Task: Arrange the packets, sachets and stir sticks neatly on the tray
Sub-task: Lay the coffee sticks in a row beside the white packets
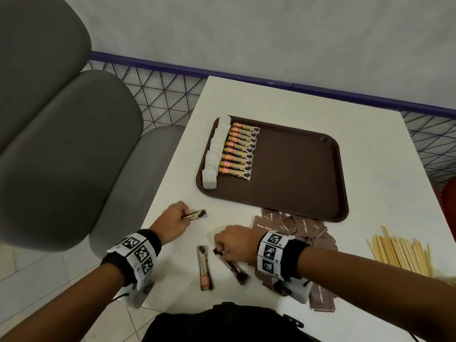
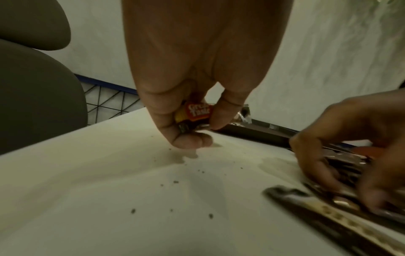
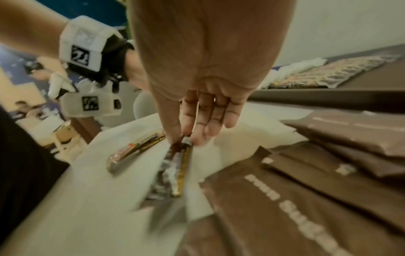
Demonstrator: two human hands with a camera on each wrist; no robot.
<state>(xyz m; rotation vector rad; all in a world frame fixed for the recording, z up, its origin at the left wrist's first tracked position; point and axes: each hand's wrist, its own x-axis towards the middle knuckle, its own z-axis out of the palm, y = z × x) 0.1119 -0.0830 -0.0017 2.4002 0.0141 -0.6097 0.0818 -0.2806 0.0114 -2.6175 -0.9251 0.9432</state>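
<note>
- The left hand (image 1: 175, 219) pinches one coffee stick sachet (image 1: 195, 215) by its logo end between thumb and fingertips, low over the white table (image 1: 370, 169); the sachet's free end points toward 2 o'clock, at the tray (image 1: 296, 174); its long axis runs roughly 8-to-2
- The right hand (image 1: 233, 241) pinches the top end of a second sachet (image 1: 234, 266) with thumb and fingers; that sachet trails from the fingertips toward 5 o'clock, long axis about 11-to-5
- A third sachet (image 1: 204, 267) lies loose on the table just at 9 o'clock of the second, between the two wrists; long axis near 12-to-6
- On the tray, a column of coffee sachets (image 1: 240, 150) lies side by side, each pointing 9-to-3; white packets (image 1: 214, 151) line the tray's left edge beside them
- Brown sugar packets (image 1: 296, 228) lie heaped at 3 o'clock of the right hand, touching the tray's near rim; wooden stir sticks (image 1: 402, 250) lie farther toward 3 o'clock
</note>
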